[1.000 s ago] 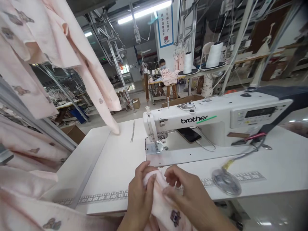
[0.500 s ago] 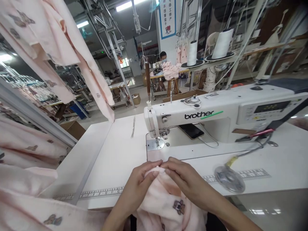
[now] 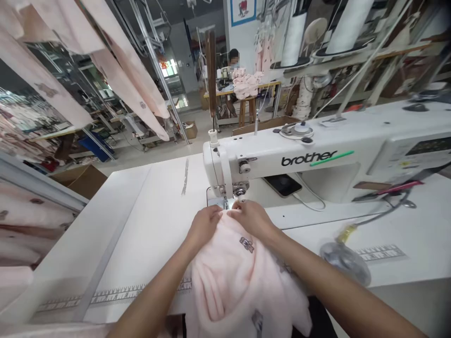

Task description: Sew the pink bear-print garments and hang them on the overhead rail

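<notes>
Pale pink printed fabric (image 3: 229, 277) lying bunched on the desk (image 3: 141, 225), its gathered edge pinched by the nearly closed left hand (image 3: 203, 228) and right hand (image 3: 252, 219), just in front of the presser foot (image 3: 222, 202) of a white Brother sewing machine (image 3: 303, 159)

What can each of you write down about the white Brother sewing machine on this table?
The white Brother sewing machine has its name in black with a green stripe along the arm, and a digital panel at the right end. It stands on a white table. At its needle end, a pink garment, held by the left hand and right hand, partly hides the plate.
</notes>
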`<action>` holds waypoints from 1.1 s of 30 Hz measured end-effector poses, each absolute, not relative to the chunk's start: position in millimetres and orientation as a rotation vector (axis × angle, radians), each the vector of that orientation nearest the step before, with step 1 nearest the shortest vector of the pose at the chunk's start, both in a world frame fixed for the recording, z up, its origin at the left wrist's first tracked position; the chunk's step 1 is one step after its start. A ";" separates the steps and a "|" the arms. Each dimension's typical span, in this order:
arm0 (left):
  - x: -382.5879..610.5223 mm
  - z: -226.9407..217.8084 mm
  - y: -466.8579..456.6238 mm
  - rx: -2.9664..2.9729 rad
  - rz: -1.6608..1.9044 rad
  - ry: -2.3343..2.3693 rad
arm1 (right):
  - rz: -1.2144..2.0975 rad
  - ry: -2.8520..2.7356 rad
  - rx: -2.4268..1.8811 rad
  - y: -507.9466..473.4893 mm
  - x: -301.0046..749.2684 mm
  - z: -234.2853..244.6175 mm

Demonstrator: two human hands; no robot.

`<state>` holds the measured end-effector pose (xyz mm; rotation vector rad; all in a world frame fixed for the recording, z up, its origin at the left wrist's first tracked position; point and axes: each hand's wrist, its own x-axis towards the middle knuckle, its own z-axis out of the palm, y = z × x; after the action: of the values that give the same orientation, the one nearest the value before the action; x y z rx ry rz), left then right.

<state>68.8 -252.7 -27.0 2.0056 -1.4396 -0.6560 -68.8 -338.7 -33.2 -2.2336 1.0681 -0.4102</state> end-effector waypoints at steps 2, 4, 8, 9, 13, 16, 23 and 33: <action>71.4 -32.7 -259.1 2.058 -0.501 -1.499 | -0.366 1.134 -2.257 -344.2 -61.8 -36.6; 72.3 -34.5 -265.2 2.110 -0.454 -1.491 | -0.336 1.178 -2.269 -348.8 -58.2 -38.6; 71.7 -34.6 -277.0 2.179 -0.519 -1.424 | -0.323 1.232 -2.264 -356.4 -57.7 -42.3; 71.4 -34.8 -279.2 2.184 -0.525 -1.418 | -0.321 1.243 -2.265 -357.5 -58.0 -42.8; 69.8 -37.2 -283.4 2.187 -0.518 -1.397 | -0.319 1.260 -2.282 -358.5 -58.5 -42.4; 68.9 -38.8 -283.1 2.191 -0.493 -1.386 | -0.340 1.249 -2.302 -357.1 -58.7 -41.5; 69.9 -42.5 -285.3 2.239 -0.408 -1.415 | -0.401 1.260 -2.392 -355.7 -57.7 -48.9; 69.6 -45.5 -288.8 2.251 -0.291 -1.465 | -0.428 1.291 -2.467 -356.8 -54.5 -60.4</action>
<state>69.6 -288.8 -45.5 2.2511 -1.4649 -0.2906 -54.5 -356.8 -60.4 -2.4674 1.2911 -0.4283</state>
